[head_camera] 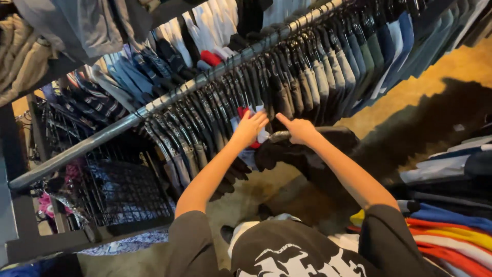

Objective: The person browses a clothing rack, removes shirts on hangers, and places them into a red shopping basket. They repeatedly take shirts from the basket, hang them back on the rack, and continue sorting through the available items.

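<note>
A long grey metal rail (pixel 169 97) runs diagonally across the view, packed with dark garments on black hangers (pixel 287 77). My left hand (pixel 249 128) presses flat, fingers apart, against hanging clothes with a red and white garment (pixel 245 113) showing behind it. My right hand (pixel 297 129) grips a hanger carrying a black garment (pixel 307 154) that droops below the rail, index finger pointing toward the rack. Both forearms reach forward from my black printed t-shirt (pixel 287 251).
A black wire grid panel (pixel 123 190) stands low at the left. Folded and hung shirts in red, yellow, blue and white (pixel 451 236) lie at the lower right. More clothes hang on an upper rail (pixel 77 25). Tan floor (pixel 451 72) shows at the right.
</note>
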